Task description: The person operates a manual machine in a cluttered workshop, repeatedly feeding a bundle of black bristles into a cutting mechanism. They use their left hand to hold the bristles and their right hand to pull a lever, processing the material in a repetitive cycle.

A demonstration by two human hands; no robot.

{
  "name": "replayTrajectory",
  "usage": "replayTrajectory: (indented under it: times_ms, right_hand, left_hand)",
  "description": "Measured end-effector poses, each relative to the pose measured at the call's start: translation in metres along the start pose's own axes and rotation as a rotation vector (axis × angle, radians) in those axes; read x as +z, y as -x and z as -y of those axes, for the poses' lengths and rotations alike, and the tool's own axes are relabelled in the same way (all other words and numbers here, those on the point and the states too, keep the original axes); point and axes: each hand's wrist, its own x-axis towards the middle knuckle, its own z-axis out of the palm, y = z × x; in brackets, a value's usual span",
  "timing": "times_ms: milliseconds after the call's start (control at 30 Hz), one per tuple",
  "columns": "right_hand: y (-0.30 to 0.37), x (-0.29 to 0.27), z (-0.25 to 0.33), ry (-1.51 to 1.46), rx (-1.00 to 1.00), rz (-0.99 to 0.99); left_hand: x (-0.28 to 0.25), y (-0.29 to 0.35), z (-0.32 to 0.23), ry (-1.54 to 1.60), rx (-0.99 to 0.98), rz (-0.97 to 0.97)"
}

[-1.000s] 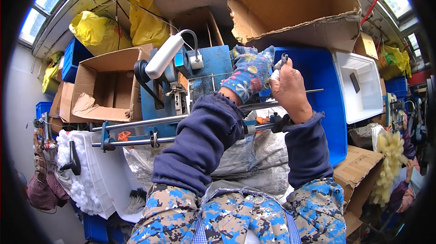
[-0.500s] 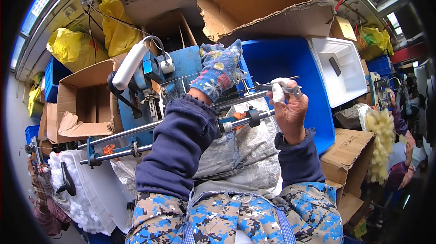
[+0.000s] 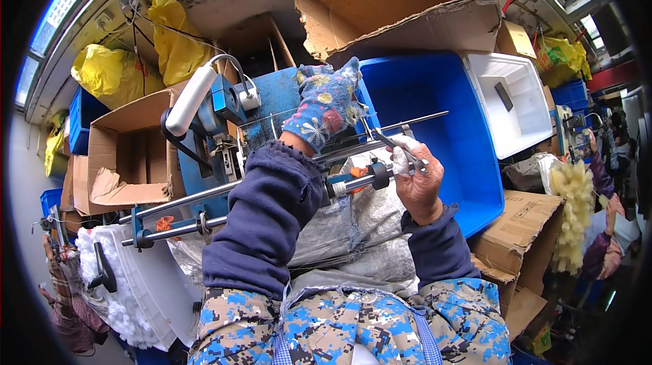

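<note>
My left hand [image 3: 324,103], in a blue floral glove with a ragged edge, rests over the blue bench machine [image 3: 270,93]. Its fingers are bunched beyond the wrist, and what they grip, if anything, is hidden. In my right hand [image 3: 419,187], bare with white wrapping on the fingers, is a slim grey metal tool [image 3: 399,147]; its exact kind cannot be made out. The tool's end points toward the machine's metal rails [image 3: 339,152]. A black collar [image 3: 379,175] sits on the lower rail just below that hand. A thin metal rod [image 3: 429,118] reaches out above the hand.
A large blue bin [image 3: 435,86] stands right of the machine, with a white tray [image 3: 519,110] beyond it. Cardboard boxes [image 3: 139,151] flank both sides. A white lamp [image 3: 191,101] overhangs the machine. Other people are at work at the far right and lower left.
My right hand has moved left and slightly down, toward the rails, and has turned the metal tool to a steeper slant. My left hand stays almost in place.
</note>
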Motion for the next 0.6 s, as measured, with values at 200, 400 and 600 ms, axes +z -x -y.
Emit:
replayTrajectory:
  times_ms: [200, 400, 600]
  right_hand:
    - [-0.011, 0.001, 0.005, 0.07, -0.153, -0.005]
    - [-0.017, -0.002, 0.008, 0.119, -0.136, 0.057]
    - [-0.016, 0.001, 0.006, 0.116, -0.151, 0.038]
  left_hand:
    - [-0.002, 0.002, -0.002, -0.016, 0.011, -0.024]
    - [0.001, 0.002, 0.004, 0.047, 0.023, -0.028]
    - [0.006, 0.002, 0.001, -0.059, 0.022, -0.126]
